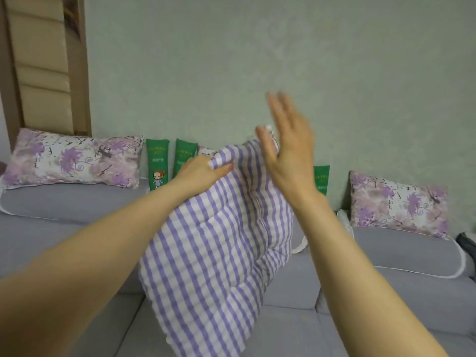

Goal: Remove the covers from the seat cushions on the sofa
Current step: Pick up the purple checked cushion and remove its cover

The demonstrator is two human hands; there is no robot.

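A purple-and-white striped cushion (pixel 216 253) stands upright on the grey sofa seat (pixel 360 318) in the middle of the view. My left hand (pixel 203 171) pinches its top left corner, thumb in front and fingers behind the fabric. My right hand (pixel 288 153) is raised with straight, spread fingers just above and in front of the cushion's top right corner; it is motion-blurred and holds nothing.
Floral purple pillows lie at the left (pixel 74 158) and right (pixel 399 204) on grey back cushions. Green printed bags (pixel 157 166) lean against the pale green wall behind the striped cushion. A brown door frame (pixel 79 73) stands at the far left.
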